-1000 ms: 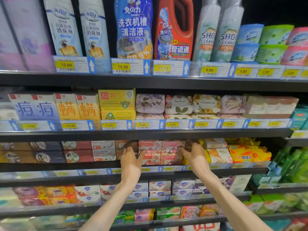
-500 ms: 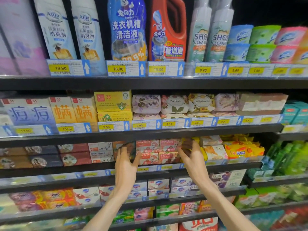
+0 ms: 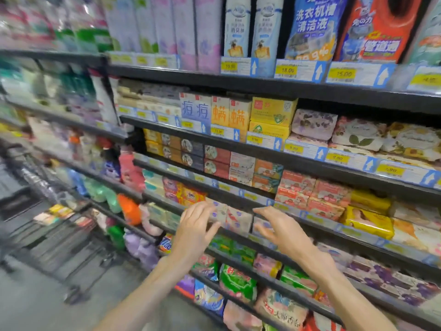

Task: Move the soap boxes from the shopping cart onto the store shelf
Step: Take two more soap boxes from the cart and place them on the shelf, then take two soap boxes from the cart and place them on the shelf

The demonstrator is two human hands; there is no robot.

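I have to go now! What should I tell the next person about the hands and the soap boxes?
Left hand: open, empty, fingers in front of the shelf edge.
Right hand: open, empty, no grip on anything.
Pink soap boxes sit stacked on the shelf, up and right of the hands.
Shopping cart stands at left, blurred; some boxes seem to lie in it.
Left: fetch more from the cart.

Single head view, close to the store shelf (image 3: 238, 149), facing it obliquely, turned left and tilted down; shopping cart (image 3: 59, 235) blurred near lower left edge.
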